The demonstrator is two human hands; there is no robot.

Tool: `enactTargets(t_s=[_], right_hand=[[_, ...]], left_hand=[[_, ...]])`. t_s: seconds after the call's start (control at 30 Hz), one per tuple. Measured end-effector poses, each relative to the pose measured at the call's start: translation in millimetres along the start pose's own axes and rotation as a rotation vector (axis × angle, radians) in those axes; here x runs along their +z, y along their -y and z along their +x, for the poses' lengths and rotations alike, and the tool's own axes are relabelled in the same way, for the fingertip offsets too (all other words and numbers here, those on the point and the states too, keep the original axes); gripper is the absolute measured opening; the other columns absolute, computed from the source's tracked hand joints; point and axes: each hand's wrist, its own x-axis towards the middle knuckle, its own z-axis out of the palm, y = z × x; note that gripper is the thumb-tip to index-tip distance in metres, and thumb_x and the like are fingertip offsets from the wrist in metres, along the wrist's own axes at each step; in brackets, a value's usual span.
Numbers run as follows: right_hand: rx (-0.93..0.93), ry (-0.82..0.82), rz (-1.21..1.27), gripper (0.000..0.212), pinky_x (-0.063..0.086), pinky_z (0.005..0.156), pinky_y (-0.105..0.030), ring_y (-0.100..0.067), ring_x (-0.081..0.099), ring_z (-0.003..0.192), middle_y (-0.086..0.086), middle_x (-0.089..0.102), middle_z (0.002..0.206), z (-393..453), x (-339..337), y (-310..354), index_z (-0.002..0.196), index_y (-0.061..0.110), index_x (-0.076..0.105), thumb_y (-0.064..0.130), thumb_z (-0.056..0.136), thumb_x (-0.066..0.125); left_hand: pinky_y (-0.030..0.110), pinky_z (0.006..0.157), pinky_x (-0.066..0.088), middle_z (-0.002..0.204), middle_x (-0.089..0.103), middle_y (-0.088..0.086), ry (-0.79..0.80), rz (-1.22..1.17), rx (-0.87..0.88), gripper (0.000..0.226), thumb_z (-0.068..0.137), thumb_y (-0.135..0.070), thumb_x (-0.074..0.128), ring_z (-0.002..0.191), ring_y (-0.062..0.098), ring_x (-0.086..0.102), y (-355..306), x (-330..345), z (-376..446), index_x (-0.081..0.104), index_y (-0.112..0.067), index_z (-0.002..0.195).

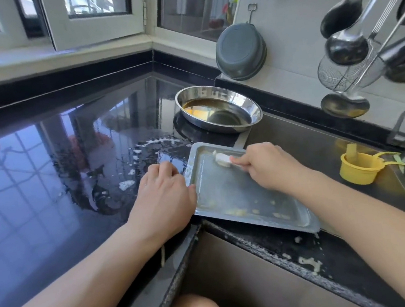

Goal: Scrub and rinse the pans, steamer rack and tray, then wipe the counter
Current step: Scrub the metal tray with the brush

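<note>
Knee-side edge of the black desk [49,196] carries the grey tray [239,194], one corner hanging past the edge, yellow bits along its near side. Left hand [162,200] grips the tray's left rim, thumb over it; right hand [271,164] is curled round a white brush [222,160], bristles on the tray's far end. Steel pan [219,108] sits just behind the tray; foam patches on the wet desk left of it.
</note>
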Motion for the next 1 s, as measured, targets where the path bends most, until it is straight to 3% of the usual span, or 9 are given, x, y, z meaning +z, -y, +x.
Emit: enactTargets(t_s=[0.17,0.33,0.47,0.67,0.8,0.93,1.0], right_hand=[[-0.11,0.103,-0.021,0.046,0.051,0.079,-0.039,-0.027,0.057,0.094,0.007,0.053,0.1,-8.5,0.1,25.5,0.14,0.048,0.054,0.02,0.106,0.042],[0.008,-0.026,-0.11,0.053,0.05,0.078,-0.04,-0.035,0.058,0.096,-0.006,0.053,0.107,4.9,-0.4,35.1,0.144,0.039,0.052,0.01,0.102,0.037],[0.006,-0.142,-0.112,0.05,0.04,0.067,-0.039,-0.029,0.045,0.078,-0.001,0.038,0.084,7.3,6.1,64.1,0.137,0.024,0.058,0.003,0.097,0.037],[0.065,-0.051,-0.131,0.049,0.042,0.074,-0.038,-0.027,0.044,0.082,0.0,0.047,0.099,1.9,-2.3,16.4,0.142,0.046,0.05,0.017,0.105,0.037],[0.131,-0.035,-0.165,0.039,0.039,0.065,-0.036,-0.025,0.05,0.075,0.001,0.05,0.091,-12.7,-1.1,-6.1,0.133,0.036,0.06,0.018,0.104,0.04],[0.186,0.043,-0.156,0.04,0.049,0.072,-0.037,-0.031,0.058,0.088,-0.003,0.059,0.107,-26.4,-7.7,-22.2,0.136,0.044,0.058,0.025,0.104,0.043],[0.187,0.033,-0.135,0.04,0.051,0.074,-0.038,-0.03,0.058,0.088,-0.002,0.058,0.105,-28.1,-7.8,-20.0,0.137,0.048,0.057,0.028,0.104,0.044]], left_hand=[[0.037,0.11,0.029,0.135,0.045,0.004,0.035,0.015,0.004,0.046,0.103,-0.044,0.038,0.125,0.029,0.038,-0.2,-0.6,3.1,0.067,-0.01,0.117],[0.037,0.11,0.029,0.132,0.044,0.001,0.046,-0.005,0.006,0.044,0.102,-0.047,0.041,0.125,0.026,0.036,-1.2,-2.8,3.3,0.068,-0.013,0.112],[0.036,0.113,0.025,0.133,0.044,-0.001,0.046,-0.001,-0.012,0.044,0.102,-0.047,0.042,0.126,0.025,0.036,-2.3,-3.1,3.6,0.069,-0.014,0.109],[0.037,0.112,0.026,0.131,0.045,0.0,0.012,0.019,-0.027,0.042,0.102,-0.045,0.04,0.124,0.026,0.038,-1.5,-3.0,2.2,0.068,-0.015,0.106],[0.038,0.111,0.029,0.13,0.047,0.002,-0.009,0.034,-0.034,0.043,0.102,-0.044,0.04,0.122,0.028,0.04,-3.3,-1.1,0.9,0.069,-0.013,0.108],[0.038,0.109,0.03,0.128,0.048,0.003,-0.025,0.025,-0.034,0.043,0.102,-0.043,0.041,0.121,0.028,0.04,-3.5,-0.1,0.6,0.07,-0.012,0.106],[0.038,0.11,0.029,0.129,0.046,0.002,-0.005,0.02,-0.033,0.043,0.102,-0.043,0.041,0.122,0.028,0.039,-2.8,-0.7,2.2,0.069,-0.012,0.107]])
